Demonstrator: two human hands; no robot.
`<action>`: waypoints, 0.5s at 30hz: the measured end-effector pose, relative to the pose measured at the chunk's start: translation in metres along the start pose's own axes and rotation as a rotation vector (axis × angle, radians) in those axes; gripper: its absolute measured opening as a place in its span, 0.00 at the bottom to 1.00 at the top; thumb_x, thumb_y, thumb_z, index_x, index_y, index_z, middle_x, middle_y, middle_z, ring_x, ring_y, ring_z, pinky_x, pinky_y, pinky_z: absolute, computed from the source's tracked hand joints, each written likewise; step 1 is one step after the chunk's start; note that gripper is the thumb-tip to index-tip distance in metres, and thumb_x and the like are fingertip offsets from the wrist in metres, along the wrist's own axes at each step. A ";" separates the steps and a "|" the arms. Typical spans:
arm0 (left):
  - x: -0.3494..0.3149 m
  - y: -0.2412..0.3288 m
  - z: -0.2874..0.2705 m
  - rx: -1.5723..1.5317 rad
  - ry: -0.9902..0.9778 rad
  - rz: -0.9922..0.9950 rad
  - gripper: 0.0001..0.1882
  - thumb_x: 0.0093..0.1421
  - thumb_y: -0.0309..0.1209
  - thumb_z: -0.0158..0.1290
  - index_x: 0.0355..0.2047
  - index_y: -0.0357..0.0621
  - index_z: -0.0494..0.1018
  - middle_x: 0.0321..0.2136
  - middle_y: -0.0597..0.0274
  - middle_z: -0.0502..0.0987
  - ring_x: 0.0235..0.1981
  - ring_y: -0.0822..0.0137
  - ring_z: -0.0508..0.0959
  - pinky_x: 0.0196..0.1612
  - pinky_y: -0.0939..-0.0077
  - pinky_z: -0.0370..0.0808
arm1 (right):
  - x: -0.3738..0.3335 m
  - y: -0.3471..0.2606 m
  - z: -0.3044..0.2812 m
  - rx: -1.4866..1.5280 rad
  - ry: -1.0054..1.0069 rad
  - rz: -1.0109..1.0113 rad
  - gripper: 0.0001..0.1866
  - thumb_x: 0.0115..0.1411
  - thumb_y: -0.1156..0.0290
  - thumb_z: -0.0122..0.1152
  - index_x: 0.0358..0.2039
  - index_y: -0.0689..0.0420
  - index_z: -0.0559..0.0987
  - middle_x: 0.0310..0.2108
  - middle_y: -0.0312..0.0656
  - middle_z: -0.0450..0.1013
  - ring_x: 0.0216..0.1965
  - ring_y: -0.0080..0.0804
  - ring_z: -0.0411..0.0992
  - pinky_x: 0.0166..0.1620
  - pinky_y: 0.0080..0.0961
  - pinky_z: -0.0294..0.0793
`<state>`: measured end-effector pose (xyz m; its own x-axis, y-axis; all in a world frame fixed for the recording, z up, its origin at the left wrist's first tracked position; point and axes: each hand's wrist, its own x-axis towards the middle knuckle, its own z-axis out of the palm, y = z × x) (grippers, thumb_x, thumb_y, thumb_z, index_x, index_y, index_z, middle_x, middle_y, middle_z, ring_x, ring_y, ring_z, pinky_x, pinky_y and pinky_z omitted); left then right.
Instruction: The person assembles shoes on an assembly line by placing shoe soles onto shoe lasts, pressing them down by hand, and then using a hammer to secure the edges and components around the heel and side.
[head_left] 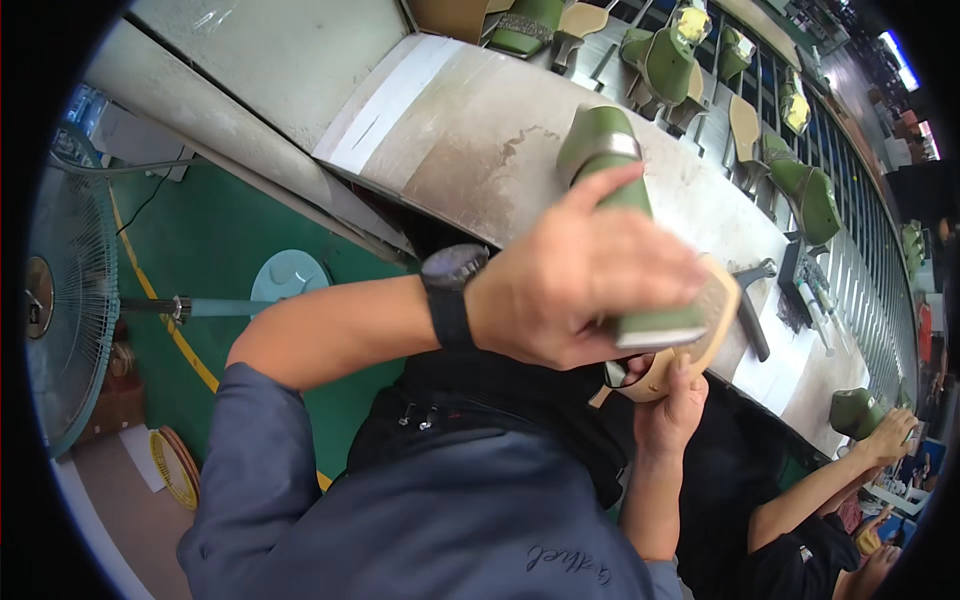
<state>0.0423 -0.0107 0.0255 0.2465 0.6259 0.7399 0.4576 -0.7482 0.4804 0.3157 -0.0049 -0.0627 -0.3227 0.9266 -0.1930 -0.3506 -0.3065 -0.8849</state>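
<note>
A green shoe last with a metal band runs from above the bench edge down beneath my left hand. That hand, below a black wristwatch, lies across the last, and its fingers are smeared by motion, so their grip is unclear. Under it shows a green end with a pale flat edge; whether this is the same last or a second one is hidden. My right hand is closed on a tan shoe piece, its thumb pressed on the curved part. The tan piece sits against the green end, with a short strap sticking out lower left.
A stained bench stretches ahead. On it, right of my hands, are a hammer and a dark tray of tools. Several green lasts and tan soles stand on the roller rack beyond. A floor fan stands left; a co-worker's hands are at right.
</note>
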 end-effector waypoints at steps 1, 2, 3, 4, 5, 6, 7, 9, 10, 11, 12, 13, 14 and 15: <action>0.023 0.012 -0.015 -0.184 0.135 -0.163 0.17 0.61 0.30 0.65 0.50 0.46 0.79 0.48 0.58 0.83 0.50 0.64 0.83 0.64 0.56 0.70 | 0.001 -0.008 0.004 0.005 -0.031 -0.068 0.18 0.74 0.63 0.57 0.46 0.69 0.78 0.35 0.52 0.81 0.32 0.38 0.82 0.36 0.34 0.85; 0.041 0.019 -0.026 -0.383 0.268 -0.324 0.16 0.59 0.31 0.67 0.48 0.45 0.80 0.43 0.58 0.85 0.44 0.67 0.85 0.56 0.64 0.79 | 0.001 -0.016 0.010 0.003 -0.053 -0.138 0.19 0.74 0.62 0.57 0.46 0.70 0.78 0.35 0.54 0.81 0.31 0.39 0.82 0.35 0.35 0.85; 0.056 0.013 -0.032 -0.502 0.357 -0.397 0.15 0.63 0.31 0.66 0.48 0.40 0.80 0.39 0.56 0.85 0.39 0.73 0.84 0.44 0.76 0.82 | 0.000 -0.026 0.016 -0.003 -0.045 -0.163 0.19 0.74 0.62 0.57 0.46 0.70 0.78 0.35 0.54 0.81 0.31 0.39 0.82 0.35 0.35 0.85; 0.067 0.007 -0.037 -0.699 0.391 -0.476 0.19 0.63 0.28 0.65 0.52 0.37 0.77 0.40 0.58 0.84 0.39 0.75 0.83 0.44 0.78 0.81 | -0.001 -0.037 0.025 -0.058 -0.118 -0.222 0.19 0.74 0.62 0.56 0.47 0.71 0.77 0.33 0.55 0.80 0.30 0.39 0.81 0.34 0.35 0.84; 0.069 -0.002 -0.038 -0.715 0.377 -0.455 0.20 0.64 0.27 0.64 0.55 0.37 0.76 0.40 0.60 0.84 0.39 0.75 0.83 0.44 0.78 0.81 | -0.002 -0.047 0.035 -0.114 -0.189 -0.281 0.20 0.74 0.62 0.56 0.47 0.71 0.75 0.32 0.56 0.80 0.28 0.40 0.80 0.32 0.35 0.83; 0.067 -0.009 -0.039 -0.727 0.361 -0.437 0.22 0.65 0.25 0.63 0.58 0.37 0.74 0.40 0.61 0.84 0.39 0.76 0.82 0.45 0.78 0.81 | -0.004 -0.057 0.048 -0.113 -0.184 -0.302 0.20 0.74 0.62 0.56 0.47 0.71 0.75 0.32 0.56 0.80 0.28 0.40 0.80 0.32 0.35 0.83; 0.067 -0.010 -0.049 -0.624 0.205 -0.441 0.28 0.70 0.26 0.56 0.68 0.37 0.63 0.51 0.45 0.82 0.52 0.62 0.83 0.57 0.67 0.81 | -0.007 -0.067 0.065 -0.134 -0.203 -0.259 0.21 0.72 0.63 0.57 0.48 0.73 0.74 0.32 0.57 0.80 0.27 0.41 0.80 0.32 0.36 0.84; 0.067 -0.010 -0.048 -0.616 0.187 -0.406 0.28 0.70 0.26 0.56 0.68 0.37 0.63 0.51 0.44 0.82 0.53 0.60 0.83 0.57 0.66 0.81 | -0.007 -0.086 0.087 -0.117 -0.307 -0.167 0.19 0.70 0.68 0.58 0.50 0.75 0.75 0.37 0.60 0.80 0.33 0.43 0.82 0.39 0.38 0.86; 0.069 -0.009 -0.047 -0.625 0.166 -0.410 0.28 0.70 0.26 0.56 0.68 0.37 0.63 0.51 0.44 0.82 0.53 0.59 0.84 0.57 0.65 0.81 | -0.005 -0.093 0.093 -0.080 -0.388 -0.121 0.17 0.70 0.72 0.58 0.50 0.75 0.77 0.43 0.60 0.81 0.40 0.44 0.84 0.44 0.39 0.87; 0.071 -0.008 -0.044 -0.628 0.156 -0.397 0.28 0.70 0.26 0.56 0.68 0.37 0.63 0.51 0.44 0.82 0.53 0.59 0.84 0.57 0.65 0.81 | 0.001 -0.098 0.101 -0.070 -0.455 -0.118 0.17 0.71 0.71 0.58 0.51 0.75 0.77 0.43 0.59 0.81 0.40 0.42 0.84 0.42 0.37 0.87; 0.071 -0.008 -0.042 -0.634 0.168 -0.380 0.27 0.71 0.27 0.56 0.67 0.37 0.64 0.51 0.43 0.82 0.52 0.59 0.84 0.57 0.64 0.81 | 0.005 -0.100 0.109 -0.068 -0.451 -0.127 0.17 0.71 0.71 0.58 0.51 0.75 0.77 0.43 0.59 0.81 0.40 0.42 0.84 0.42 0.37 0.87; 0.070 -0.007 -0.040 -0.638 0.181 -0.365 0.26 0.71 0.28 0.55 0.66 0.37 0.65 0.51 0.42 0.82 0.52 0.58 0.84 0.57 0.63 0.81 | 0.010 -0.101 0.116 -0.017 -0.465 -0.085 0.18 0.72 0.69 0.58 0.50 0.74 0.78 0.43 0.59 0.81 0.40 0.42 0.84 0.42 0.36 0.88; 0.068 -0.005 -0.038 -0.638 0.176 -0.361 0.26 0.71 0.28 0.55 0.66 0.37 0.65 0.51 0.42 0.82 0.52 0.58 0.84 0.57 0.63 0.81 | 0.013 -0.101 0.121 0.034 -0.481 -0.041 0.18 0.73 0.68 0.58 0.50 0.74 0.78 0.43 0.58 0.81 0.40 0.41 0.84 0.42 0.36 0.88; 0.067 -0.004 -0.036 -0.656 0.185 -0.379 0.24 0.73 0.32 0.53 0.65 0.37 0.65 0.51 0.41 0.82 0.52 0.58 0.84 0.57 0.62 0.81 | 0.017 -0.097 0.120 0.005 -0.501 -0.083 0.20 0.74 0.64 0.56 0.49 0.73 0.79 0.43 0.58 0.81 0.39 0.40 0.84 0.41 0.34 0.88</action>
<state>0.0269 0.0264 0.0905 0.0013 0.8610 0.5086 -0.1307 -0.5041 0.8537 0.2383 0.0148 0.0709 -0.6751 0.7301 0.1056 -0.3966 -0.2384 -0.8865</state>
